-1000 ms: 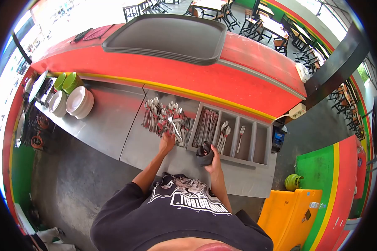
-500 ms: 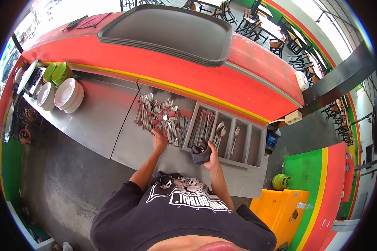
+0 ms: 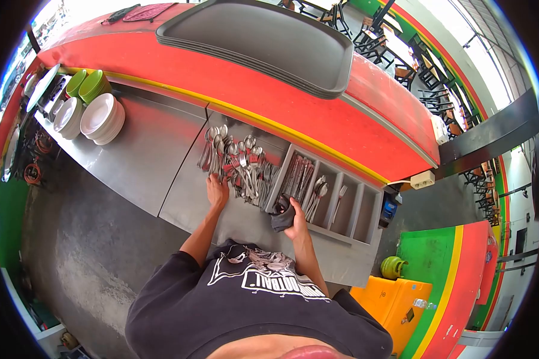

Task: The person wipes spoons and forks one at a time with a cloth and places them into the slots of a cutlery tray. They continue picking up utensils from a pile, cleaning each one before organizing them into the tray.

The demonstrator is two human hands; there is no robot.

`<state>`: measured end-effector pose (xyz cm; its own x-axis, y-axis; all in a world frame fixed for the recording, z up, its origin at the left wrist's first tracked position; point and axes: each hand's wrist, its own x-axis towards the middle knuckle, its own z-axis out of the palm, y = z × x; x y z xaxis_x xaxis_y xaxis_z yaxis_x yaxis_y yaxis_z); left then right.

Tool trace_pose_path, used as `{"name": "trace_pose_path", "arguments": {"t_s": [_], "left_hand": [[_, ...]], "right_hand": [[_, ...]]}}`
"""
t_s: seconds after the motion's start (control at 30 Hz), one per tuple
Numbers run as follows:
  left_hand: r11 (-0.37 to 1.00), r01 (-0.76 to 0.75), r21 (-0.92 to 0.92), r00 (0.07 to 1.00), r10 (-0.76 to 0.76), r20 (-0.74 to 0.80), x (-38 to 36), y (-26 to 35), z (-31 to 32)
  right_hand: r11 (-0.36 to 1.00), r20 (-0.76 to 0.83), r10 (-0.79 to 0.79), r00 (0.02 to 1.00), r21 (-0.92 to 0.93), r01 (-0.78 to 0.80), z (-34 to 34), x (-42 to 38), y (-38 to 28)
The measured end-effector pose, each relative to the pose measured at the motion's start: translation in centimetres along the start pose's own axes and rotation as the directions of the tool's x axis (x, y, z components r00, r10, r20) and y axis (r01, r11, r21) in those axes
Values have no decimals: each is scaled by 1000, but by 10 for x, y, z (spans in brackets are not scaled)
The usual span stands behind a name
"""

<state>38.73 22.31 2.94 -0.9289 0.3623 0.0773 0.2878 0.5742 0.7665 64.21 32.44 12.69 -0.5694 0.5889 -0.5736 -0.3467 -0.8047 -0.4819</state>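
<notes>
My left hand (image 3: 217, 191) is at the near edge of a heap of spoons and forks (image 3: 236, 158) on the metal counter. Its fingers reach out to the handles at the heap's left side, and I see nothing gripped in them. A dark cloth (image 3: 281, 221) is bunched in my right hand (image 3: 297, 220), at the near left corner of a grey cutlery tray (image 3: 351, 238). Red-and-silver knives (image 3: 298, 176) fill the tray's left compartment. Several spoons (image 3: 317, 194) lie in the second, and a single fork (image 3: 339, 202) in the third.
White plates (image 3: 102, 119) and green bowls (image 3: 93, 87) are stacked at the counter's left end. Black serving trays (image 3: 257, 45) rest on the red ledge (image 3: 221, 90) behind. A socket block (image 3: 423, 179) sits right, and a yellow box (image 3: 383, 308) stands below.
My left hand has shifted left along the heap, from beside the forks to the spoon handles. The right hand keeps the cloth by the tray's corner. The view has tilted slightly.
</notes>
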Motion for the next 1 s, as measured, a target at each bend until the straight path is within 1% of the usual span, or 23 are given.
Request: {"name": "trace_pose_path", "arguments": {"t_s": [0.03, 0.13, 0.23, 0.33, 0.43, 0.53, 0.63, 0.67, 0.77, 0.8, 0.83, 0.9, 1.0], "left_hand": [[999, -22, 31, 999, 21, 31, 0, 0, -2], [993, -72, 95, 997, 69, 33, 1, 2, -4], [992, -45, 118, 989, 28, 142, 8, 1, -5], [998, -23, 63, 976, 9, 216, 8, -3, -8], [990, -49, 134, 971, 16, 237, 14, -14, -2], [984, -67, 166, 964, 21, 265, 24, -31, 4], [996, -47, 82, 935, 16, 354, 35, -48, 2], [999, 0, 54, 918, -21, 396, 37, -51, -1], [988, -97, -121, 937, 132, 325, 38, -68, -8], [987, -149, -52, 938, 158, 310, 35, -65, -17], [993, -117, -34, 945, 122, 302, 33, -64, -20], [999, -43, 7, 959, 39, 281, 31, -71, -31], [997, 76, 14, 955, -77, 288, 31, -84, -34]], "right_hand": [[1000, 0, -5, 1000, 3, 5, 2, -2, 0], [1000, 8, -20, 1000, -11, 20, 7, -6, 2], [999, 4, -31, 1000, 12, 31, 8, -11, 4], [1000, 17, -22, 1000, 18, 22, 6, -17, 6], [999, 38, -28, 999, 26, 27, 3, -22, 6], [998, 27, -55, 998, 41, 54, 7, -28, 5], [995, 44, -60, 997, 86, 56, -9, -20, 5], [994, 41, -65, 997, 86, 61, -13, -19, 5], [994, 46, -74, 996, 86, 70, -19, -18, 4], [994, 57, -70, 996, 85, 65, -21, -18, 4], [995, 68, -61, 996, 83, 56, -23, -18, 4], [995, 39, -59, 997, 83, 56, -27, -15, 7], [995, 31, -48, 998, 84, 45, -33, -11, 10]]}}
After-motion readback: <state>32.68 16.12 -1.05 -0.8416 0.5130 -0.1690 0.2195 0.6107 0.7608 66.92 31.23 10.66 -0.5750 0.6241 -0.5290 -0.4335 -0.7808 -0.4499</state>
